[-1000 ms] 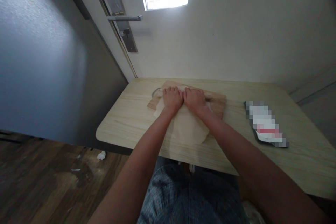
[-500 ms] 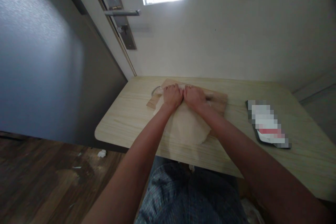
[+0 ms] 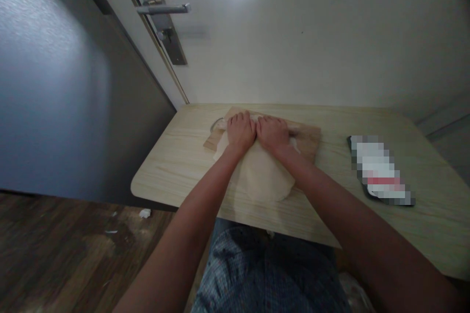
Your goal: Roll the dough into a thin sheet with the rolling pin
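Note:
A sheet of pale rolled-out dough [image 3: 266,176] lies over a wooden board [image 3: 308,142], its near part draping onto the table. Along the dough's far edge runs a rolling pin [image 3: 293,130], mostly hidden by dough and fingers; a bit of its end shows on the right. My left hand [image 3: 241,132] is closed over it, left of the middle. Right beside it, thumbs nearly touching, my right hand [image 3: 272,132] is curled over the pin too. A thin ring or loop [image 3: 216,124] shows at the board's left end.
The light wooden table [image 3: 169,166] stands against a pale door with a metal handle [image 3: 163,9]. A phone-like dark-edged object [image 3: 380,171], its face blurred, lies at the right. White scraps [image 3: 145,213] are on the dark floor at the lower left.
The camera view has shifted slightly. Both hands stay side by side at the dough's far edge, with hardly any visible movement on the pin.

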Demonstrator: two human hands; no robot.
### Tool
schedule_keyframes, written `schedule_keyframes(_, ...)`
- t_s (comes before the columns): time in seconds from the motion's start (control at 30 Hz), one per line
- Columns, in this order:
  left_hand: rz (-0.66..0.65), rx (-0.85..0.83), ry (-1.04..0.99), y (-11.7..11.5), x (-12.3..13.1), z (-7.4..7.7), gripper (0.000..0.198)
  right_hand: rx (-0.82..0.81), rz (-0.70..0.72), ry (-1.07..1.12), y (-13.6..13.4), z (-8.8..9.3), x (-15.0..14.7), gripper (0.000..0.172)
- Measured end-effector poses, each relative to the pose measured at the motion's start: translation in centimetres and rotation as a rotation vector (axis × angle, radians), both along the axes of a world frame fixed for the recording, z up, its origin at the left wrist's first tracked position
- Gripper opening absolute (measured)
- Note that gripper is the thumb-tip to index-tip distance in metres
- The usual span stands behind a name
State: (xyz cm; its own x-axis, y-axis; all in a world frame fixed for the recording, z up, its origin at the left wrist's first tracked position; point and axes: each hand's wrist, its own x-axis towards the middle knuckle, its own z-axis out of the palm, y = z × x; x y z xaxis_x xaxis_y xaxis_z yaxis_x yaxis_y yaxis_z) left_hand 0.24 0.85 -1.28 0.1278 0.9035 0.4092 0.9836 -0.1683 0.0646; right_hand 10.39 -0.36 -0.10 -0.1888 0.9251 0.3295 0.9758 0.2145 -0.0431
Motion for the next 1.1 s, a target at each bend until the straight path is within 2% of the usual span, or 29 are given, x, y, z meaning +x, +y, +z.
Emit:
schedule_keyframes(0.3,0.020,-0.010,-0.022,2.0,0.5,0.2,0.039,-0.046,-0.045,0.007,1.8,0.3,0.1,0.041)
schedule_keyframes(0.63,0.077,-0.125,-0.028,5.0,1.2,0.8,0.043,-0.210,-0.169,0.039,5.5,0.8,0.1,0.043)
schedule_keyframes(0.87,0.101,-0.269,-0.054,7.2,1.5,1.6,0.043,-0.198,-0.126,0.100,8.1,0.4,0.7,0.045)
schedule_keyframes(1.1,0.102,-0.323,-0.073,9.0,1.6,1.7,0.042,-0.165,-0.084,0.168,10.0,0.3,0.9,0.048)
